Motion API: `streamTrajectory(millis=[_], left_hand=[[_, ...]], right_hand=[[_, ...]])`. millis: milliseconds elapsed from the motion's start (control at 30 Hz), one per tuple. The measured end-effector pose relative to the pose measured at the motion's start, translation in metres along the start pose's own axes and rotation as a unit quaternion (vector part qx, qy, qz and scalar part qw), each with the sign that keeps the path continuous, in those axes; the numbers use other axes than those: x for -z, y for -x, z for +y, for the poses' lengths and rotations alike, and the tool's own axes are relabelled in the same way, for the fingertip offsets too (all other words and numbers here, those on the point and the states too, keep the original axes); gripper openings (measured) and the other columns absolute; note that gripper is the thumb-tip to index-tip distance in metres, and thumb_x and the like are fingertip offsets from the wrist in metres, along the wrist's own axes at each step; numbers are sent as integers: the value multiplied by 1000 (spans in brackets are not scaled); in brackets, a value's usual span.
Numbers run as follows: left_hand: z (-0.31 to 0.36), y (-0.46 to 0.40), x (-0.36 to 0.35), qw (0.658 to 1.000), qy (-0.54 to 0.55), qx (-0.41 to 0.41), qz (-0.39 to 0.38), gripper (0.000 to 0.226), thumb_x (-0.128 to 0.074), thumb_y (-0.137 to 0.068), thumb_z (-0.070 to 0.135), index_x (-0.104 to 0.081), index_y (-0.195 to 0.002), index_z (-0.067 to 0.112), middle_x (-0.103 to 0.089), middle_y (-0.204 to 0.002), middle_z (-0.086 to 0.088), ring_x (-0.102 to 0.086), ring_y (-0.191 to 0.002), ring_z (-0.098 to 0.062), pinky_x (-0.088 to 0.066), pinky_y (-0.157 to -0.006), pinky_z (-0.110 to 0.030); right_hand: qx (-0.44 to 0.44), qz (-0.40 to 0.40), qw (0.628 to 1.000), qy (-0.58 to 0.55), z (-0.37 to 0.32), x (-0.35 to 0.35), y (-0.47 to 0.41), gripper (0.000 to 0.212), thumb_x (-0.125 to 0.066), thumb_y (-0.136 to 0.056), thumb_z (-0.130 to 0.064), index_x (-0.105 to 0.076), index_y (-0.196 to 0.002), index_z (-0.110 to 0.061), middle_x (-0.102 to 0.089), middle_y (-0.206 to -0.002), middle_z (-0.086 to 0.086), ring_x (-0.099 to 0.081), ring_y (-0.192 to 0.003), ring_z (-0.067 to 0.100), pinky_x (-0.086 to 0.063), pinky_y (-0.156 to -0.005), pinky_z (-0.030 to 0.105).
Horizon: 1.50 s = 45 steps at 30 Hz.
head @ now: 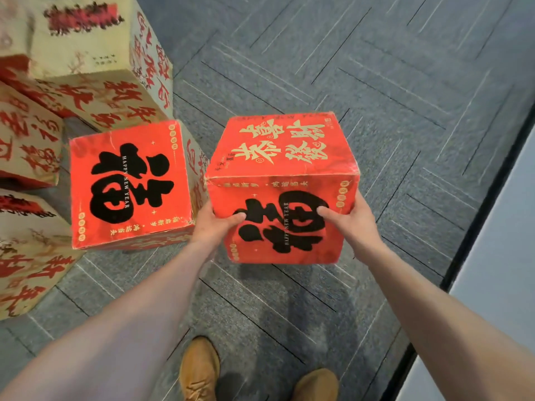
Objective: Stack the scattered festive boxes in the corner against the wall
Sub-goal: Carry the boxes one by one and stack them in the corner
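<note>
A red festive box (pixel 282 169) with gold characters on top and a black character on its near face hangs above the carpet, tilted. My left hand (pixel 215 224) grips its left edge, thumb on the near face. My right hand (pixel 351 219) grips the right edge the same way. Left of it, a second red box (pixel 130 183) with a black character on top rests on the floor.
Several beige boxes with red lettering (pixel 95 62) are stacked at the left, one more at the lower left (pixel 29 256). Grey carpet (pixel 376 82) stretches ahead. A pale wall (pixel 503 241) with a dark baseboard runs along the right. My tan shoes (pixel 199 369) show at the bottom.
</note>
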State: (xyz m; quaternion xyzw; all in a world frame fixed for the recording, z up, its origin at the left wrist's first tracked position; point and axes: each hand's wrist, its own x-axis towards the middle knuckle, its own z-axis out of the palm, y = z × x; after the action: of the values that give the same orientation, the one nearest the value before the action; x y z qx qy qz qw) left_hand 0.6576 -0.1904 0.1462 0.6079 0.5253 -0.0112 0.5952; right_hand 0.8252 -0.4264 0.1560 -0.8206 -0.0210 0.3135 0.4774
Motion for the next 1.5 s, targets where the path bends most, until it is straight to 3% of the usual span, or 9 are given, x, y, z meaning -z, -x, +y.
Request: streamTrajectory(millis=[100,233,400,767,933,1033,1167,1367,1500], left_hand=[[49,16,17,1000,25,-3,-15,60,-89,-69,13,-59,-120,25,-71,-113,-2,-68,-104,-25,-55,-92,-48],[137,49,47,998,47,-50,-16,52,-84,-74,6,-58,-116,19,-69,-100,2,-67,-91,-15,-54,-84,-33],[270,95,110,991,62,-118,1,49,-83,-76,5,-59,-117,16,-71,-101,2,-68,-91,-14,-55,-87,-37],[563,239,338,957,86,-262,92,53,-88,-72,17,-61,-117,15,-70,-110,-5,-67,-99,-23,-55,-88,-43],[647,328,471,925,129,-325,148,45,-84,-77,14,-59,-115,17,-65,-106,-1,-62,-96,-19,-47,-80,-31],[674,373,539,905,140,-359,181,47,-82,-78,9,-58,-118,17,-64,-105,3,-62,-98,-16,-48,-75,-24],[675,426,644,878,162,-376,249,56,-84,-75,11,-60,-123,24,-70,-112,2,-66,-102,-19,-54,-90,-41],[632,503,753,838,195,-355,365,51,-82,-77,7,-57,-119,20,-69,-103,4,-65,-97,-18,-51,-82,-36],[583,562,796,804,197,-318,462,53,-82,-77,10,-57,-122,22,-68,-107,4,-63,-100,-18,-51,-86,-38]], right_hand=[[8,-1,1000,-12,-51,20,9,55,-86,-60,-39,-62,-110,-40,-75,-103,-10,-70,-100,14,-54,-94,51],[40,8,999,-10,-145,42,23,49,-86,-62,-38,-61,-104,-45,-74,-101,-13,-69,-100,13,-53,-94,50],[109,19,994,-8,-300,66,53,48,-85,-69,-35,-60,-108,-44,-73,-103,-14,-68,-100,11,-54,-94,49],[305,-9,952,18,-686,79,178,52,-76,-73,-45,-53,-120,-50,-70,-112,-17,-66,-107,11,-54,-96,49],[378,-43,925,6,-841,35,256,52,-78,-74,-46,-55,-120,-48,-71,-112,-15,-67,-107,12,-53,-96,50],[420,-71,904,-14,-909,3,296,52,-79,-70,-47,-57,-118,-48,-72,-113,-13,-68,-107,14,-53,-96,52],[477,-128,869,-41,-979,-67,352,51,-80,-72,-40,-60,-119,-39,-73,-112,-8,-69,-106,17,-53,-95,53],[522,-242,816,-54,-1036,-179,422,64,-78,-66,-53,-56,-124,-35,-70,-115,-9,-67,-107,16,-54,-94,53],[526,-336,779,-57,-1049,-247,476,55,-78,-77,-42,-55,-126,-34,-70,-116,-9,-66,-107,17,-54,-94,52]])
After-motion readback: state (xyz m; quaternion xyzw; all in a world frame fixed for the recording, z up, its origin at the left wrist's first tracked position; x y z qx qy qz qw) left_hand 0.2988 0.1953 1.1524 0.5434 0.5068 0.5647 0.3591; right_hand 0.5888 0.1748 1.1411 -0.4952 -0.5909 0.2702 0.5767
